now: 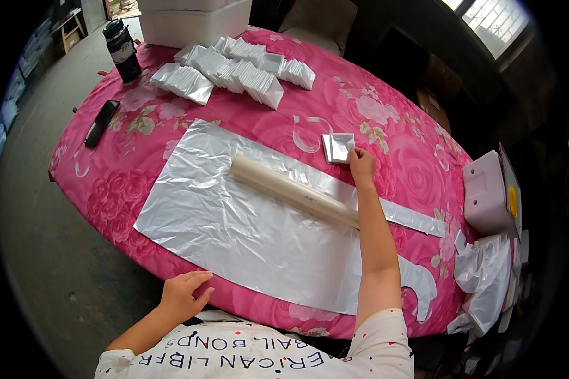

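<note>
A small square packet of folded silvery-white plastic film (pixel 339 148) lies on the pink rose-patterned tablecloth (pixel 101 202), just beyond the far edge of a large silvery-white plastic sheet (pixel 202 234). The person's right hand (pixel 363 165) pinches the packet's near right corner between thumb and fingers. The left hand (pixel 186 294) holds nothing, its fingers loosely spread over the table's near edge, just beside the sheet. A long pale beige cylindrical roll (pixel 291 189) lies aslant on the sheet, partly hidden by the right forearm. A curled translucent strip (pixel 305 149) lies just left of the packet. Farther back, many similar folded packets (pixel 218 66) stand in rows near a dark lidded bottle (pixel 125 60).
</note>
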`<state>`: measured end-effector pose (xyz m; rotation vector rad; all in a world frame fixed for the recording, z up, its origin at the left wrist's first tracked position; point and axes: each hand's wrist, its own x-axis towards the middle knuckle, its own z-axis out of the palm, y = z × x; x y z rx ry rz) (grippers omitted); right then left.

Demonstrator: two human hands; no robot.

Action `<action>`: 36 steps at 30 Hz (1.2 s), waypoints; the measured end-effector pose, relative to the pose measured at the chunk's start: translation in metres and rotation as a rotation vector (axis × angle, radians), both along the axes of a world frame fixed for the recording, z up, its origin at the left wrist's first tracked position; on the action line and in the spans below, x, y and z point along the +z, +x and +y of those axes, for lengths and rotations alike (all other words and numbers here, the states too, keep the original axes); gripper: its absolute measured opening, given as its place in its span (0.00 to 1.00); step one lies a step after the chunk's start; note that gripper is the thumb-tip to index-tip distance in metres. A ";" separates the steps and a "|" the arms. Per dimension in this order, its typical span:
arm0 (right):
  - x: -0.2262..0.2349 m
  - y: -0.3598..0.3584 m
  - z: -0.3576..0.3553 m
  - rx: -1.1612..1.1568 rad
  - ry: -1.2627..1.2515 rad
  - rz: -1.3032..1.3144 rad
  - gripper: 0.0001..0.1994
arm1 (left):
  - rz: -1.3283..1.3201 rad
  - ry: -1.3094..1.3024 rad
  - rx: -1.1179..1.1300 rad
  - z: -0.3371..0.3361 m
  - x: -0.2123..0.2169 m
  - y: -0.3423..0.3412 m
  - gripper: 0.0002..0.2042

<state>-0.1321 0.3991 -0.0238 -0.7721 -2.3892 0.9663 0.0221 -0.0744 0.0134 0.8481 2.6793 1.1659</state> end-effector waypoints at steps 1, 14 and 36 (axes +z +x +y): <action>0.000 0.000 -0.001 -0.015 0.079 -0.044 0.15 | 0.006 -0.013 0.005 -0.001 0.001 0.000 0.13; 0.051 0.178 -0.052 0.470 0.308 -0.275 0.20 | 0.096 0.085 -0.331 0.036 0.012 -0.022 0.14; -0.020 0.397 0.023 -0.107 0.454 -0.361 0.24 | 0.235 -0.125 -0.717 0.200 -0.017 0.026 0.36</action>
